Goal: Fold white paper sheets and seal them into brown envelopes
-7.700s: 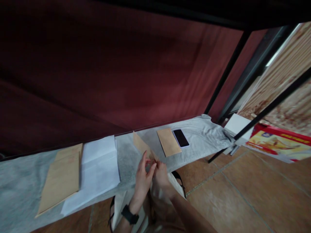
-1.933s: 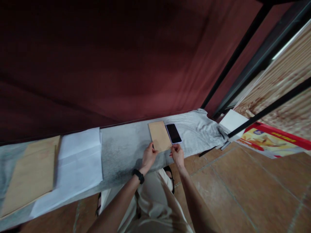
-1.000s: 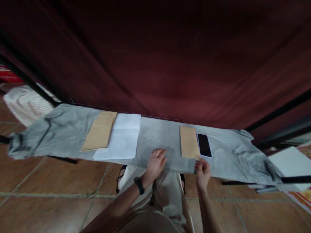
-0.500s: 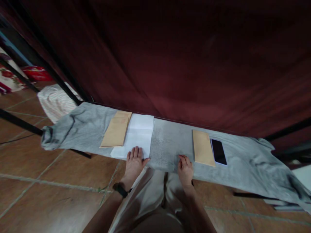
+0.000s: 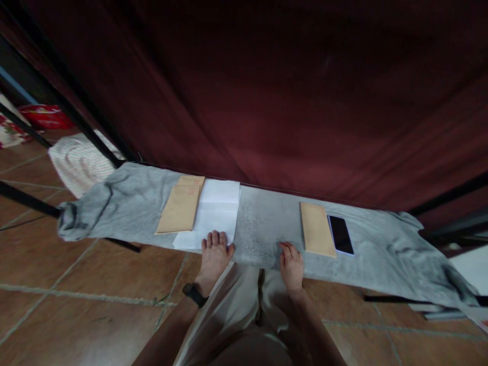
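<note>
My left hand [image 5: 214,254] lies flat, fingers apart, on the near edge of a white paper sheet [image 5: 212,213] on a grey cloth [image 5: 263,229]. A black watch is on that wrist. My right hand [image 5: 292,262] rests on the cloth's near edge, fingers loosely curled, holding nothing, just left of a small brown envelope [image 5: 316,235]. A black phone [image 5: 340,235] lies against the envelope's right side. A larger brown envelope [image 5: 180,203] lies to the left of the white sheet.
A dark red curtain [image 5: 267,101] hangs right behind the cloth-covered ledge. Black metal bars [image 5: 23,195] cross at left and right. A striped white cloth [image 5: 78,160] lies on the brown tiled floor [image 5: 76,284] at left. My legs are below the ledge.
Earlier both hands set the small brown envelope down beside the phone and let go. Since then my left hand moved left onto the white sheet, and my right hand slid left along the cloth edge.
</note>
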Demonstrator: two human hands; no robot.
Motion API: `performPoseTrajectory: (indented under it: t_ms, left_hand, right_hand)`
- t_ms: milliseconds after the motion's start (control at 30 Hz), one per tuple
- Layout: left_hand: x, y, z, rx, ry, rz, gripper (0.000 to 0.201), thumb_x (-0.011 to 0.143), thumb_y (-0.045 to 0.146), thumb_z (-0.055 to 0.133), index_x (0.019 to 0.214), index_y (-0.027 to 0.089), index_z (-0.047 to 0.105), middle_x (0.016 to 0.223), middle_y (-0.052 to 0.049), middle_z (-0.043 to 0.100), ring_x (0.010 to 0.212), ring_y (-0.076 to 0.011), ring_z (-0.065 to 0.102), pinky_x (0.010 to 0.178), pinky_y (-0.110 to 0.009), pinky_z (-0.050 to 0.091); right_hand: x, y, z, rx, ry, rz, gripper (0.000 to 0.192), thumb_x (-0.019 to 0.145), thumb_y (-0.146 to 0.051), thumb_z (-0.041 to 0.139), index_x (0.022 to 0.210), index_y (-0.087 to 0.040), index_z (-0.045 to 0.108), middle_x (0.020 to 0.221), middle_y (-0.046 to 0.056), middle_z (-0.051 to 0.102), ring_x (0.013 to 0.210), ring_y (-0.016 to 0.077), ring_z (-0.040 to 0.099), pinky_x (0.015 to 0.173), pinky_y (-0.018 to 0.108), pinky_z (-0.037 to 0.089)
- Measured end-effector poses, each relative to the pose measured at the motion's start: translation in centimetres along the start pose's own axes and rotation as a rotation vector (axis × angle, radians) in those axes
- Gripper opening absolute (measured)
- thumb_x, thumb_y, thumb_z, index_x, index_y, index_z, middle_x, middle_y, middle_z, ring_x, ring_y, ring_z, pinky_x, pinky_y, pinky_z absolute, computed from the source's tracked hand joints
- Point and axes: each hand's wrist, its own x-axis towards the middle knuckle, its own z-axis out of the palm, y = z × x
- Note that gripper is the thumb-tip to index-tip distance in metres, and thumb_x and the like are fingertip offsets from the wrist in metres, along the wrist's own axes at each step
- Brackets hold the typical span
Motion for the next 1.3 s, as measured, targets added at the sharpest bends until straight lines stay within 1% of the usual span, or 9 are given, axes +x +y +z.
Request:
performPoseTrajectory:
  t_ms: [167, 300, 367, 533, 633, 800, 1000, 1133, 1300]
  left_hand:
    - [2.7, -0.4, -1.4, -0.074, -0.005, 0.062, 0.043, 0.096, 0.047, 0.049, 0.125, 0.021, 0.066, 0.127, -0.016, 0.068, 0.120, -0.0318, 0.060, 0.110, -0.048, 0.038]
    - [8.9, -0.1, -2.5, -0.127, 0.030, 0.307, 0.048, 0.097, 0.020, 0.039, 0.144, 0.017, 0.051, 0.155, -0.013, 0.047, 0.138, -0.0275, 0.047, 0.113, -0.040, 0.038]
    - [12.3, 0.4, -2.5, -0.121, -0.015, 0.362, 0.051, 0.096, 0.018, 0.041, 0.146, 0.019, 0.048, 0.159, -0.011, 0.042, 0.140, -0.0267, 0.044, 0.114, -0.039, 0.037]
    - [17.9, 0.9, -1.4, -0.019, -0.082, 0.205, 0.062, 0.094, 0.032, 0.053, 0.151, 0.014, 0.037, 0.160, -0.023, 0.033, 0.147, -0.0370, 0.031, 0.111, -0.053, 0.038]
    - [18.9, 0.6, -0.8, -0.001, -0.090, 0.204, 0.057, 0.095, 0.038, 0.053, 0.145, 0.011, 0.043, 0.154, -0.027, 0.041, 0.142, -0.0386, 0.038, 0.106, -0.055, 0.041]
    - [19.3, -0.1, -0.2, 0.019, -0.108, 0.243, 0.047, 0.098, 0.040, 0.048, 0.133, 0.009, 0.052, 0.136, -0.027, 0.055, 0.128, -0.0355, 0.052, 0.102, -0.048, 0.045]
    - [20.4, -0.7, 0.0, 0.022, -0.124, 0.287, 0.043, 0.094, 0.019, 0.046, 0.134, 0.004, 0.053, 0.126, -0.028, 0.062, 0.121, -0.0331, 0.059, 0.101, -0.045, 0.046]
    - [20.6, -1.1, -0.4, 0.018, -0.118, 0.306, 0.048, 0.083, 0.003, 0.047, 0.129, 0.004, 0.058, 0.124, -0.027, 0.065, 0.119, -0.0300, 0.062, 0.100, -0.040, 0.047]
    - [20.0, -1.2, -2.2, -0.007, -0.055, 0.252, 0.037, 0.085, 0.001, 0.040, 0.110, 0.007, 0.067, 0.105, -0.023, 0.071, 0.099, -0.0286, 0.069, 0.089, -0.037, 0.050]
  right_hand:
    - [0.0, -0.1, 0.2, -0.022, 0.000, 0.007, 0.038, 0.092, -0.010, 0.041, 0.121, -0.020, 0.064, 0.118, 0.009, 0.069, 0.112, 0.0227, 0.060, 0.094, 0.036, 0.042]
    - [0.1, -0.3, 0.3, -0.072, -0.028, 0.017, 0.038, 0.091, -0.010, 0.043, 0.121, -0.019, 0.064, 0.119, 0.011, 0.069, 0.110, 0.0246, 0.060, 0.093, 0.038, 0.041]
    - [0.1, -0.3, 0.3, -0.084, -0.039, 0.008, 0.038, 0.090, -0.010, 0.044, 0.121, -0.019, 0.063, 0.118, 0.011, 0.069, 0.110, 0.0252, 0.060, 0.093, 0.038, 0.041]
    - [0.1, -0.2, 0.3, -0.105, -0.036, -0.012, 0.037, 0.090, -0.010, 0.046, 0.120, -0.022, 0.063, 0.120, 0.010, 0.068, 0.111, 0.0252, 0.060, 0.094, 0.038, 0.041]
    - [0.1, -0.1, 0.4, -0.097, -0.045, -0.022, 0.038, 0.091, -0.010, 0.045, 0.122, -0.023, 0.061, 0.121, 0.009, 0.068, 0.112, 0.0250, 0.060, 0.094, 0.038, 0.041]
    - [0.1, -0.2, 0.3, -0.080, -0.065, -0.004, 0.037, 0.093, -0.011, 0.043, 0.124, -0.021, 0.061, 0.123, 0.011, 0.067, 0.114, 0.0256, 0.059, 0.096, 0.039, 0.040]
    - [0.2, -0.6, 0.1, -0.079, -0.058, 0.027, 0.036, 0.094, -0.011, 0.043, 0.124, -0.022, 0.061, 0.122, 0.010, 0.068, 0.113, 0.0260, 0.060, 0.096, 0.039, 0.039]
    - [0.2, -0.7, 0.0, -0.077, -0.058, 0.024, 0.037, 0.094, -0.010, 0.042, 0.124, -0.022, 0.061, 0.122, 0.011, 0.068, 0.112, 0.0254, 0.060, 0.096, 0.038, 0.039]
    - [0.2, -0.8, 0.1, -0.083, -0.042, 0.033, 0.036, 0.094, -0.011, 0.044, 0.123, -0.022, 0.062, 0.122, 0.011, 0.068, 0.113, 0.0248, 0.059, 0.098, 0.038, 0.038]
